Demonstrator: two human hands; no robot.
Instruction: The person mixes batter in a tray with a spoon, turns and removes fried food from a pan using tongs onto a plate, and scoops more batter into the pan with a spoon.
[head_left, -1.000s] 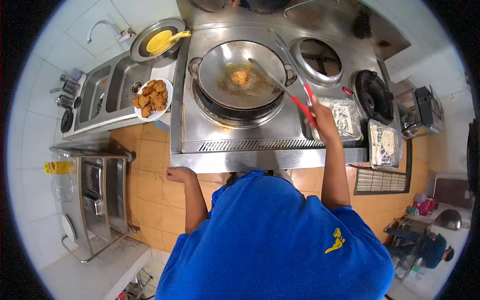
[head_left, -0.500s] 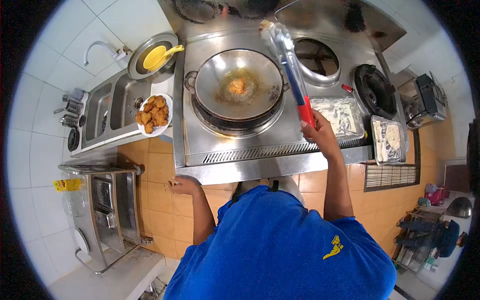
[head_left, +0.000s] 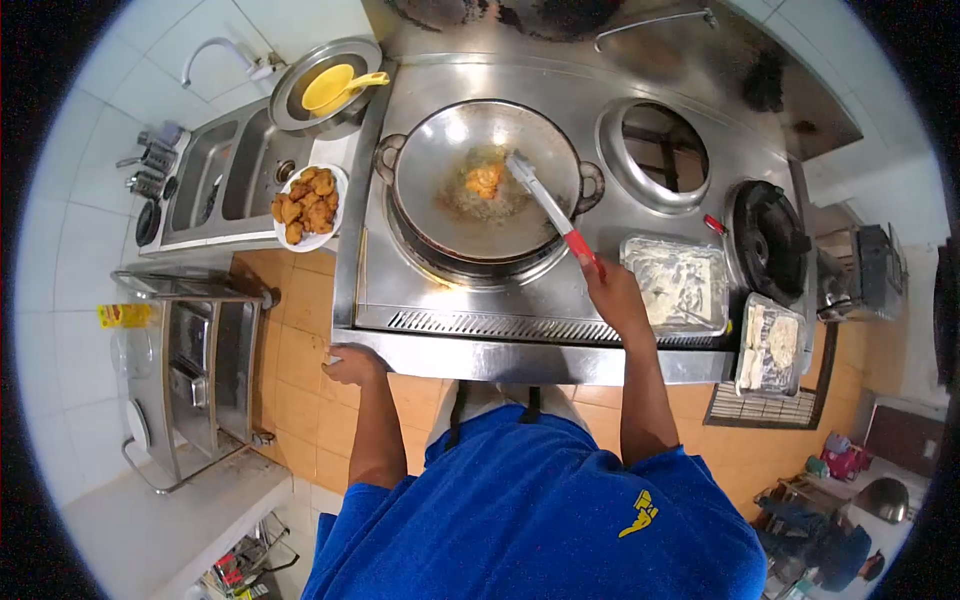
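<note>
My right hand is closed around the red handle of a pair of metal tongs. The tongs reach into the wok, their tips just right of a golden piece of fried food in bubbling oil. I cannot tell whether the tips touch it. Low at the stove's front left corner is my left hand, fingers loosely bent, with no held object visible. A white plate of browned fried pieces stands left of the wok.
A double sink lies left, with a yellow ladle in a metal basin behind. On the right are a flour-coated tray, another tray, a second burner and a metal ring. Another person is at far right.
The tongs have swung down from above the stove into the wok, beside the food piece. My left hand now sits against the stove's front left corner. The head view has shifted.
</note>
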